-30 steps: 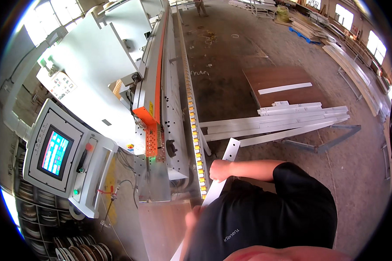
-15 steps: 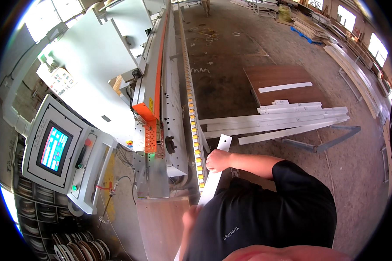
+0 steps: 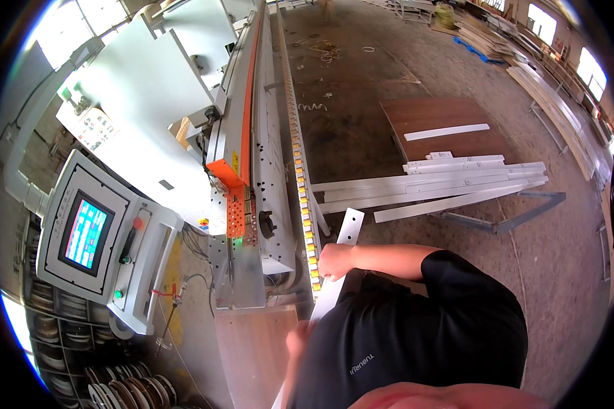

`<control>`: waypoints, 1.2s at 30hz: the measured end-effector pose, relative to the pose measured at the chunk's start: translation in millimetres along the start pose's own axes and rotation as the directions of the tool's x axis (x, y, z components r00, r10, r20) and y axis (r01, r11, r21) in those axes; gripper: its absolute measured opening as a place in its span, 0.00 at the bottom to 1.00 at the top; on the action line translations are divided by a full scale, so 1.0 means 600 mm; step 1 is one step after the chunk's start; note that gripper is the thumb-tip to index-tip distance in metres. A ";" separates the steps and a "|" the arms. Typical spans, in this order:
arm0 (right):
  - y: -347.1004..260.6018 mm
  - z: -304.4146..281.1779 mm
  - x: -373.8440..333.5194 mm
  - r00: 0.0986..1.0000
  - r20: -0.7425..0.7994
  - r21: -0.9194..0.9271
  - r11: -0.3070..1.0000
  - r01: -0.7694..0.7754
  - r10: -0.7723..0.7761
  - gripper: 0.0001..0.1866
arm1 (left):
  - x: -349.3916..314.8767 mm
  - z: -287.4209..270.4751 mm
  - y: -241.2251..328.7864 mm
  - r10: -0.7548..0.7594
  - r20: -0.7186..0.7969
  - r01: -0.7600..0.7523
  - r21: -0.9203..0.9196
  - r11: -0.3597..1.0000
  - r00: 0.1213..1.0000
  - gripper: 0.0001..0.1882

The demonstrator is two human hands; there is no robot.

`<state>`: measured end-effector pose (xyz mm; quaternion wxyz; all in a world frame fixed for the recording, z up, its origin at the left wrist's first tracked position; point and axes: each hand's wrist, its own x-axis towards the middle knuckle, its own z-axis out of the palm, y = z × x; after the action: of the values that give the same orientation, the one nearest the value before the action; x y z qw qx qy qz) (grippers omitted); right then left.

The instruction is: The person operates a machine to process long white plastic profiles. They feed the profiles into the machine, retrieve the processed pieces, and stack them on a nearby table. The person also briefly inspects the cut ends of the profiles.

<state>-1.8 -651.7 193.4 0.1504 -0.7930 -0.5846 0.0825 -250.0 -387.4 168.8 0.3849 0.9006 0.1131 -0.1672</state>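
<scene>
The right hand [image 3: 335,262] is gripping a white board [image 3: 329,300] while the left hand [image 3: 298,339] is touching its edge, closure unclear.

The right fingers [image 3: 327,272] have slid back along the white strip [image 3: 330,298] — baring its second hole [image 3: 349,238] again.

"Talk me through that right arm!"
"Elbow bent, my right forearm [image 3: 389,258] reaches across in front of me, and my right hand [image 3: 335,261] is curled in a grip."
"And the left?"
"My left hand [image 3: 299,339] sits nearer my body, its fingers hard to make out!"
</scene>
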 end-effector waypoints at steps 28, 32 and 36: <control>-0.021 0.003 -0.005 0.987 -0.066 0.062 0.988 -0.142 0.146 0.07 | 0.007 -0.004 -0.009 0.031 -0.005 -0.031 -0.018 0.999 0.999 0.24; -0.022 -0.002 0.005 0.990 -0.014 0.034 0.990 -0.140 0.141 0.07 | 0.013 0.005 -0.025 0.061 -0.017 -0.061 -0.033 0.998 0.998 0.23; -0.021 0.003 0.010 0.991 0.006 0.003 0.991 -0.131 0.131 0.06 | 0.009 0.004 -0.014 0.054 -0.030 -0.055 -0.027 0.998 0.998 0.22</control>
<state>-12.1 -642.5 196.4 0.1444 -0.8291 -0.5316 0.0955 -248.4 -383.0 159.5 0.4002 0.9002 0.0965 -0.1417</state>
